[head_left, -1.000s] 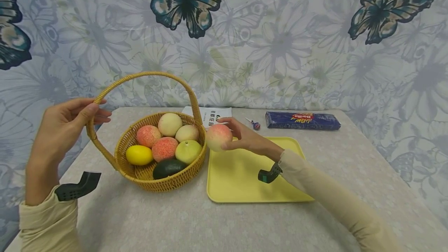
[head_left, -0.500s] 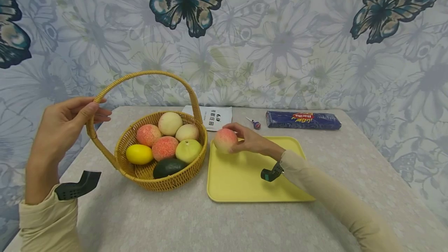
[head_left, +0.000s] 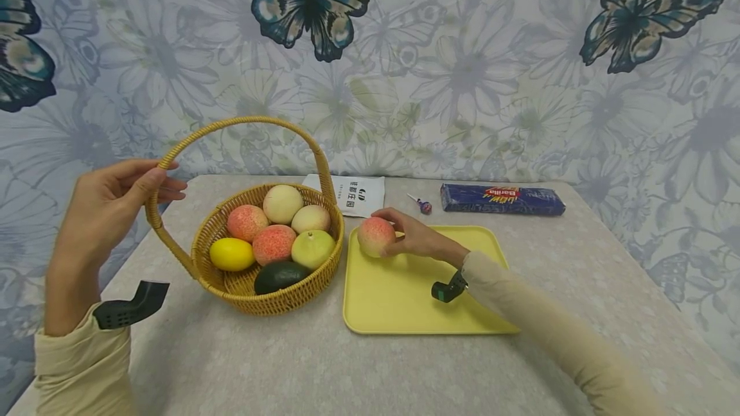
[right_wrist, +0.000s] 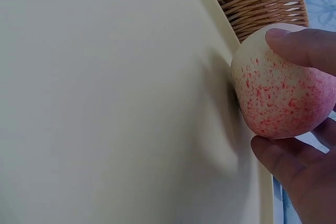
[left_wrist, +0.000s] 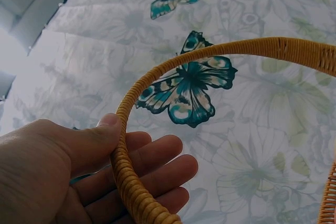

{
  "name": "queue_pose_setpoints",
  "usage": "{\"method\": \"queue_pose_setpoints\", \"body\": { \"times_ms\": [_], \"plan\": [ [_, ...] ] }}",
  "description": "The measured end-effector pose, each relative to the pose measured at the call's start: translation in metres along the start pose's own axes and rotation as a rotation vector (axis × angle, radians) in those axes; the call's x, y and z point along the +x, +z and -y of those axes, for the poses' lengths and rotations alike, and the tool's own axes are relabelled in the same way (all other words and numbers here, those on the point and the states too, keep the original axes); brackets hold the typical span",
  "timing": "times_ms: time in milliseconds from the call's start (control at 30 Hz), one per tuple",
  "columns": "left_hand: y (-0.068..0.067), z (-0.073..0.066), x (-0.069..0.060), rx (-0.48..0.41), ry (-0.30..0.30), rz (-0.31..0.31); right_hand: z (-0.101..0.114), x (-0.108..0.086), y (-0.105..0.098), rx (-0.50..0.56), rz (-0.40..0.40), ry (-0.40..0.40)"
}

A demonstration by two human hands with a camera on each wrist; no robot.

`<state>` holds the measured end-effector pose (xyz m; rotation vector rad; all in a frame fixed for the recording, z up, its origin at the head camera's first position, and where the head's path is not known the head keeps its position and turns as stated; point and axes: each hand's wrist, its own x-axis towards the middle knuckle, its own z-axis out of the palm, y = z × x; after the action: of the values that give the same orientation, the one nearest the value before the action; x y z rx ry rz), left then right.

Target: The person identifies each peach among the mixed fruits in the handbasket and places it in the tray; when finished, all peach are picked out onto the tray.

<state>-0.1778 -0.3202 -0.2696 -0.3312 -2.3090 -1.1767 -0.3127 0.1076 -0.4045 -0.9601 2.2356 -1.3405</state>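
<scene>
My right hand (head_left: 421, 238) holds a pink and cream peach (head_left: 374, 237) at the far left corner of the yellow tray (head_left: 399, 303). In the right wrist view, thumb and fingers grip the peach (right_wrist: 278, 90) from opposite sides, low over the tray's edge; whether it touches the tray I cannot tell. On the left, my left hand (head_left: 104, 210) pinches the wound handle (left_wrist: 137, 85) of the wicker basket (head_left: 272, 303), thumb on one side and fingers behind. Inside the basket lie several fruits, among them a yellow lemon (head_left: 231, 254), a dark green avocado (head_left: 281, 277) and reddish peaches.
Behind the tray lie a white printed packet (head_left: 361, 194), a lollipop (head_left: 424, 207) and a blue Barilla pasta pack (head_left: 503, 199). The basket stands close to the tray's left edge. A butterfly-patterned cloth (head_left: 462, 82) hangs behind the table.
My right hand has carried the peach from beside the basket's rim a little right and down to the tray's far left corner. My left hand stays on the handle.
</scene>
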Motion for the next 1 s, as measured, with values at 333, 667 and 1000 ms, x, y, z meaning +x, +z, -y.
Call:
{"method": "queue_pose_setpoints", "body": {
  "times_ms": [333, 667, 1000],
  "plan": [
    [0.000, -0.001, 0.000, 0.004, -0.007, 0.003, -0.007, 0.000, 0.003, 0.025, -0.010, 0.000],
    [0.000, -0.001, 0.000, -0.001, -0.001, 0.003, -0.012, 0.000, 0.007, 0.129, 0.015, -0.030],
    [0.000, -0.001, 0.000, 0.001, -0.009, 0.000, -0.014, -0.004, 0.009, 0.162, 0.027, -0.041]
  ]
}}
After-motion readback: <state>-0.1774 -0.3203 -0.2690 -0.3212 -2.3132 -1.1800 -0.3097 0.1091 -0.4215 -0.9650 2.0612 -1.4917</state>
